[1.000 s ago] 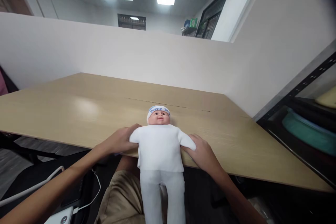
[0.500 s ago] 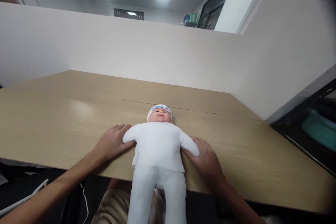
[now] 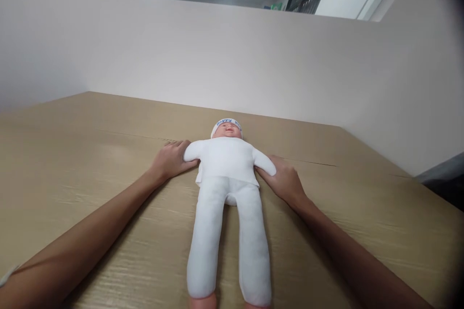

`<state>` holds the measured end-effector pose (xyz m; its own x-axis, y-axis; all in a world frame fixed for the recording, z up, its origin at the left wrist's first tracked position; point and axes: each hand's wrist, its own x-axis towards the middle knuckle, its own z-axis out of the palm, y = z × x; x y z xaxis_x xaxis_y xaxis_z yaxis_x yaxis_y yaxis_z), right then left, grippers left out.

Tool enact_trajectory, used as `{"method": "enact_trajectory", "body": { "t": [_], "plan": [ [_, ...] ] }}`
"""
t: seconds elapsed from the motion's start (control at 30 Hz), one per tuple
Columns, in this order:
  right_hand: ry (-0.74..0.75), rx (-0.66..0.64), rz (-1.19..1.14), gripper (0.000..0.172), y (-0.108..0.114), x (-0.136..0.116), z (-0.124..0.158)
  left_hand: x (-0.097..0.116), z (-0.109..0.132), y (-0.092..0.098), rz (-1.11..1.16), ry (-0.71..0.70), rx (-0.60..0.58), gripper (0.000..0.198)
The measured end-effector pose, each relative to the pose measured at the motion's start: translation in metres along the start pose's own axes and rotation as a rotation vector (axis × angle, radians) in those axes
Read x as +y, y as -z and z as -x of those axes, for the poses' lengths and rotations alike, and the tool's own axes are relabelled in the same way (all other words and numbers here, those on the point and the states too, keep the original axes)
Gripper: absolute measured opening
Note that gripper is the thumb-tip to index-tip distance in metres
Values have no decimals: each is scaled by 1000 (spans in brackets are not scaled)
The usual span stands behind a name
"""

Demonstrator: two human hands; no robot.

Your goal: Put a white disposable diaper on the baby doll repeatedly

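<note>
The doll (image 3: 226,188) lies face up, wholly on the worktop (image 3: 90,164), dressed in white, while the left hand (image 3: 173,159) and right hand (image 3: 284,181) each pinch a sleeve end, fingers closed on it, neither released.

The doll (image 3: 226,188) wears an all-white suit, with a white cap bearing blue letters; its face and feet are pinkish. The table (image 3: 90,154) is light tan with a fine wood grain. The partition wall (image 3: 217,53) is plain white.
</note>
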<state>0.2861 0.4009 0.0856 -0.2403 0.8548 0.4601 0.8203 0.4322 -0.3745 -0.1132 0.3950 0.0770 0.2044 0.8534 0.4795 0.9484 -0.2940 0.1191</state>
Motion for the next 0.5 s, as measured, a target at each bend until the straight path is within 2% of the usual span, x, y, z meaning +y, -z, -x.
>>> {"method": "enact_trajectory", "body": {
  "t": [0.3, 0.4, 0.5],
  "plan": [
    [23, 41, 67, 36, -29, 37, -78, -29, -79, -44, -56, 0, 71, 50],
    [-5, 26, 112, 42, -32, 44, -88, -39, -89, -50, -25, 17, 83, 61],
    [49, 35, 103, 50, -27, 54, -83, -54, -82, -46, 35, -34, 71, 71]
  ]
}}
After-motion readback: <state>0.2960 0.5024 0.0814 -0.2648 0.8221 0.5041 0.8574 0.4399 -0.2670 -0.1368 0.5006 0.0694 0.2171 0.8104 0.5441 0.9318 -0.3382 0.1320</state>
